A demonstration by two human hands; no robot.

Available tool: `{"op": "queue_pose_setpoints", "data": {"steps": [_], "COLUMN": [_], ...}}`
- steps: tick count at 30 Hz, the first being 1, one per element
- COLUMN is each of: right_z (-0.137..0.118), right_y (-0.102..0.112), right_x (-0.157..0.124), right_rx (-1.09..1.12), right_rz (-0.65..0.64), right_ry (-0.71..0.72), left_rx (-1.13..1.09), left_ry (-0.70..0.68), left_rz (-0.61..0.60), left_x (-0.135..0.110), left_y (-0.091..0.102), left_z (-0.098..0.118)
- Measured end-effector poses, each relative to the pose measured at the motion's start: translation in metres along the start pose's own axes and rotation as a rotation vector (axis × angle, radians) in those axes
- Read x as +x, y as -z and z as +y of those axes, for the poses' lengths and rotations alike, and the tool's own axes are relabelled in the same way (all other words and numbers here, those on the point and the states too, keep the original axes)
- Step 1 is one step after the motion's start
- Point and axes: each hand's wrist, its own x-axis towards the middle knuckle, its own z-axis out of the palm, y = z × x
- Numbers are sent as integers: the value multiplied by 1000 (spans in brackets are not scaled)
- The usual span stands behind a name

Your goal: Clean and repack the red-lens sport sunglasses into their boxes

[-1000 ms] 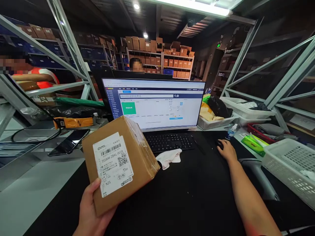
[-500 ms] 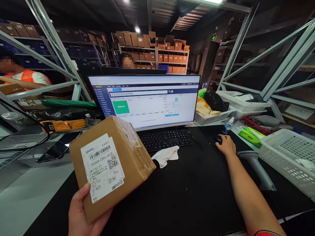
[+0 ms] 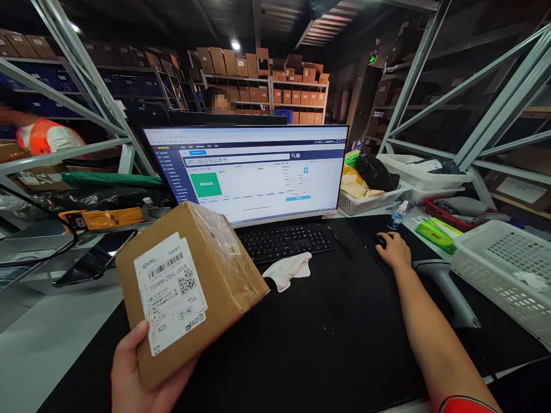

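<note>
A taped brown cardboard box [image 3: 232, 275] is tilted above the black desk mat, its white shipping label facing me. My left hand [image 3: 142, 373] grips it from below, the thumb pressed on the label's lower left corner. To the right, my right hand [image 3: 394, 252] rests over a dark computer mouse [image 3: 379, 240], which is mostly covered by the fingers. A grey handheld scanner [image 3: 451, 292] lies beside my right forearm. The monitor [image 3: 253, 172] ahead is lit, with a green block at the screen's left. In front of it sits a black keyboard [image 3: 288, 241], partly hidden by the box.
A white cloth [image 3: 288, 272] lies below the keyboard, with a pen [image 3: 340, 241] to its right. White baskets [image 3: 499, 275] stand along the right side, near a small spray bottle [image 3: 398, 215]. At left lies a phone [image 3: 97, 258]. Two people are beyond the metal frame and monitor.
The view has shifted slightly, so the box and desk items sit a little further left. My left hand still holds the box and my right hand stays on the mouse.
</note>
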Motion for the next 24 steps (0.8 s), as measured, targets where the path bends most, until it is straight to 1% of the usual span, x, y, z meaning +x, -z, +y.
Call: {"op": "queue_pose_setpoints", "data": {"steps": [2,7,13,17,24], "right_z": [0,0,0,0,-1], "right_y": [1,1,1,2,3], "right_x": [0,0,-1,-1,-1], "right_rx": [1,8,16,19,19], "right_rz": [2,10,15,14,12], "right_ry": [0,3,4,7,2], "left_rx": [-3,9,11,-3,-14], "left_ry": [6,-11,-8,-18,8], "left_rz": [15,6,31,17,36], "left_x": [1,2,-3,-5,-4], "left_y": [0,1,-2,-4,-6], "left_z": [0,0,4,4,3]}}
